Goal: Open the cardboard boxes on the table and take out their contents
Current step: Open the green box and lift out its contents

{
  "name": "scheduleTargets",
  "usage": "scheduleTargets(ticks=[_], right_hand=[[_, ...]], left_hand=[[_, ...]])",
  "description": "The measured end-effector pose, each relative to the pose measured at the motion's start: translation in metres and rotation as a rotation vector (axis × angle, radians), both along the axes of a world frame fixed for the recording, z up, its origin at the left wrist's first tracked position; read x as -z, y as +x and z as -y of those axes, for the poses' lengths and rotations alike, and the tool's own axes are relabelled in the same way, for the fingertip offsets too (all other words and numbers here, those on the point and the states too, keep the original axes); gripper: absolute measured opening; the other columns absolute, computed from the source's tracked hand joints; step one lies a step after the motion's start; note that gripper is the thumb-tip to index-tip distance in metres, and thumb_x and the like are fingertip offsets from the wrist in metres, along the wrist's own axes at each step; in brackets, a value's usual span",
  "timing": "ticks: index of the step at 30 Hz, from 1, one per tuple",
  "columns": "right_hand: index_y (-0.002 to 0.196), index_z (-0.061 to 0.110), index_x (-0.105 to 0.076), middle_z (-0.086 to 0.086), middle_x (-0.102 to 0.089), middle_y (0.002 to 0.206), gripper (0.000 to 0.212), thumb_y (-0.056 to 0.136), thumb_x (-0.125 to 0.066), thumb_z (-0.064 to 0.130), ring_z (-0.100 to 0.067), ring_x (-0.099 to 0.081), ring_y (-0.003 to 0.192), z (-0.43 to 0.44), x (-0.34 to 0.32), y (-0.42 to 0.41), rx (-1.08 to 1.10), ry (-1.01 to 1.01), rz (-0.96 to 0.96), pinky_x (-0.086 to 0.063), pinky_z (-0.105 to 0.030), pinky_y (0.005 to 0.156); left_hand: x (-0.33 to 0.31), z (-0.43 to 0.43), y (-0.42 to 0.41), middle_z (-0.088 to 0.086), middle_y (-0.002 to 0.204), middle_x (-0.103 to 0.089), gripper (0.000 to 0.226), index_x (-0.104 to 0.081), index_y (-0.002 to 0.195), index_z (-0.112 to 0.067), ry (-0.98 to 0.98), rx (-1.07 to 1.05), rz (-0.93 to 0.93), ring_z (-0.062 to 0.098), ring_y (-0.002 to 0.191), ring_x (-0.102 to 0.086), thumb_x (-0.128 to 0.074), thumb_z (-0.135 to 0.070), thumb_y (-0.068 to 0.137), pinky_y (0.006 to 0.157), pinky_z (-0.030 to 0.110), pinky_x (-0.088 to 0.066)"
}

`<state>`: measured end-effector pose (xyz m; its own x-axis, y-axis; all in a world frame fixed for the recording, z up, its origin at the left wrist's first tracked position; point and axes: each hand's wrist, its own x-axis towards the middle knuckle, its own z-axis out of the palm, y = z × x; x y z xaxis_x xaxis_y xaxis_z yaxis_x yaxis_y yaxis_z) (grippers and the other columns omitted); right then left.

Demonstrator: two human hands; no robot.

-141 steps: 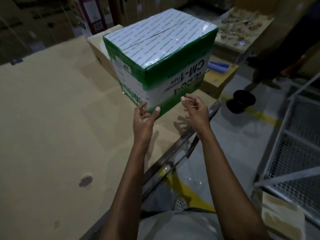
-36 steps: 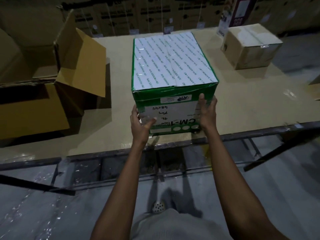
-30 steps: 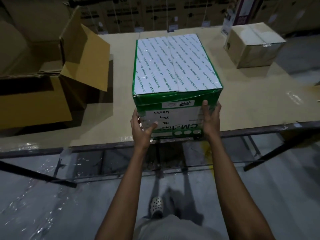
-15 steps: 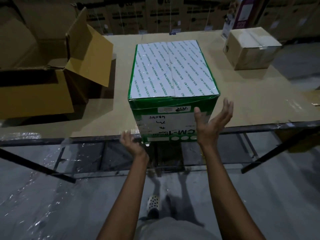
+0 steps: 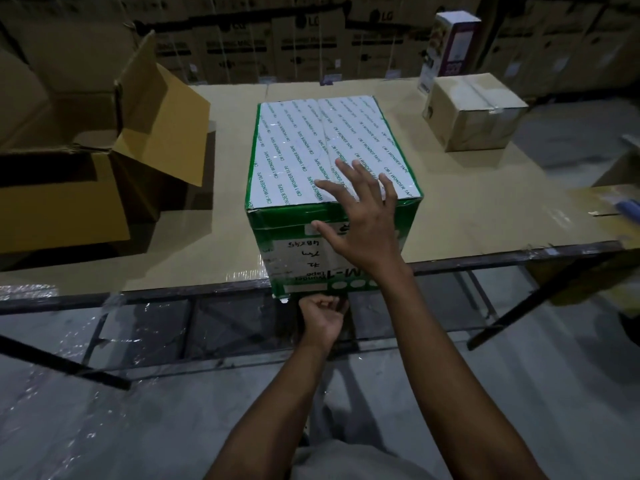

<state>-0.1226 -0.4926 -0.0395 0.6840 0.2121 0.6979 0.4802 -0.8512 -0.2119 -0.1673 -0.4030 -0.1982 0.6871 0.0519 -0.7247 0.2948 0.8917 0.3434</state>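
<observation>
Since half a second ago the right hand (image 5: 360, 223) has come from beside the box's right face onto its near top edge, and the left hand (image 5: 322, 318) has slid along under the near bottom edge and curled up; the green-and-white box (image 5: 311, 140) has not shifted. It stands in the centre of the frame on the bench (image 5: 467, 202), its taped top closed, its near face at the front edge and slightly past it. Brown cardboard sheet covers the bench top, with a dark metal frame beneath and shiny plastic film along the rim. At the left of the frame sits an open brown box (image 5: 62, 209) with one flap (image 5: 162, 126) raised. In the upper right stands a small sealed brown box (image 5: 474, 112), with a tall white-and-purple carton (image 5: 453, 39) just behind it. Stacked brown cartons (image 5: 311, 36) line the back of the room, and the grey floor (image 5: 138, 427) in the lower frame glints with film. On the right hand the fingers (image 5: 348, 171) are straight and spread wide, released, lying over the printed top while the palm covers the upper front face. On the left hand the fingers (image 5: 329, 303) are curled in tight just below the box's bottom edge; whether they pinch anything cannot be told.
</observation>
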Motion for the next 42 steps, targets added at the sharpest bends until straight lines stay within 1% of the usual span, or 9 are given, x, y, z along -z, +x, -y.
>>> scheduleTargets(ticks=[13, 16, 20, 24, 28, 31, 34, 37, 42], right_hand=[[0.142, 0.035, -0.059, 0.006, -0.057, 0.148, 0.061, 0.091, -0.062, 0.068, -0.017, -0.046, 0.143, 0.025, -0.002, 0.003, 0.061, 0.031, 0.009, -0.024, -0.046, 0.114], [0.141, 0.034, -0.058, 0.008, -0.058, 0.144, 0.055, 0.093, -0.066, 0.060, -0.014, -0.048, 0.136, 0.049, -0.010, 0.005, 0.101, 0.276, -0.006, -0.028, -0.046, 0.110], [0.138, 0.035, -0.055, 0.009, -0.055, 0.131, 0.046, 0.097, -0.062, 0.054, -0.022, -0.051, 0.125, 0.083, 0.005, 0.003, 0.148, 0.705, -0.065, -0.041, -0.032, 0.105], [0.139, 0.049, -0.047, 0.000, -0.054, 0.141, 0.043, 0.099, -0.059, 0.058, -0.024, -0.053, 0.132, 0.094, 0.053, -0.003, 0.173, 1.011, -0.147, -0.046, -0.054, 0.111], [0.153, 0.028, -0.034, -0.007, -0.046, 0.152, 0.056, 0.101, -0.048, 0.044, -0.024, -0.049, 0.134, 0.093, 0.104, -0.016, 0.256, 1.087, -0.285, -0.044, -0.046, 0.112], [0.160, 0.025, -0.027, -0.012, -0.037, 0.162, 0.075, 0.097, -0.041, 0.063, -0.036, -0.041, 0.144, 0.086, 0.135, -0.024, 0.485, 1.064, -0.356, -0.039, -0.052, 0.115], [0.152, 0.021, -0.035, -0.022, -0.034, 0.159, 0.069, 0.096, -0.057, 0.055, -0.042, -0.035, 0.143, 0.055, 0.121, -0.031, 0.635, 0.946, -0.088, -0.033, -0.055, 0.117], [0.143, 0.016, -0.045, -0.020, -0.036, 0.156, 0.060, 0.093, -0.072, 0.035, -0.038, -0.033, 0.147, 0.004, 0.070, -0.033, 0.324, 0.585, 0.168, -0.022, -0.040, 0.123], [0.139, 0.027, -0.058, -0.011, -0.038, 0.160, 0.059, 0.087, -0.075, 0.049, -0.031, -0.035, 0.150, -0.055, 0.013, -0.012, 0.088, 0.120, 0.192, -0.029, -0.052, 0.117]], left_hand=[[-0.030, -0.012, 0.003, 0.007, 0.069, -0.044, 0.018, -0.038, 0.057, -0.017, -0.016, -0.036, 0.063, 0.025, 0.074, -0.043, -0.034, 0.001, 0.054, 0.110, 0.052, -0.035], [-0.054, -0.022, 0.005, -0.001, 0.049, -0.045, 0.016, -0.048, 0.053, -0.017, 0.113, -0.059, 0.174, 0.018, 0.063, -0.039, -0.040, -0.005, 0.059, 0.084, 0.034, -0.042], [-0.086, -0.032, 0.018, 0.004, 0.085, -0.063, 0.064, -0.058, 0.117, -0.018, 0.409, -0.077, 0.429, 0.016, 0.068, -0.058, -0.046, 0.005, 0.058, 0.046, 0.021, -0.043], [-0.098, -0.035, 0.016, 0.008, 0.102, -0.066, 0.095, -0.051, 0.135, -0.016, 0.599, -0.002, 0.526, 0.019, 0.080, -0.063, -0.051, 0.007, 0.043, 0.052, 0.030, -0.052], [-0.083, -0.035, 0.005, 0.004, 0.107, -0.065, 0.097, -0.047, 0.142, -0.020, 0.662, 0.137, 0.487, 0.013, 0.073, -0.066, -0.051, 0.016, 0.053, 0.053, 0.036, -0.054], [-0.076, -0.035, 0.006, -0.006, 0.117, -0.065, 0.099, -0.045, 0.150, -0.021, 0.733, 0.187, 0.456, 0.007, 0.082, -0.068, -0.043, 0.029, 0.065, 0.058, 0.037, -0.057], [-0.080, -0.036, 0.006, -0.001, 0.123, -0.067, 0.089, -0.048, 0.148, -0.019, 0.706, 0.180, 0.464, 0.005, 0.082, -0.072, -0.049, 0.026, 0.071, 0.062, 0.035, -0.060], [-0.075, -0.040, 0.010, 0.008, 0.135, -0.064, 0.074, -0.050, 0.148, -0.008, 0.681, 0.131, 0.474, -0.002, 0.089, -0.071, -0.050, 0.020, 0.080, 0.067, 0.019, -0.057], [-0.075, -0.042, 0.013, -0.001, 0.117, -0.076, 0.033, -0.068, 0.128, -0.012, 0.669, 0.063, 0.466, 0.009, 0.106, -0.071, -0.048, -0.013, 0.103, 0.083, 0.027, -0.059]])
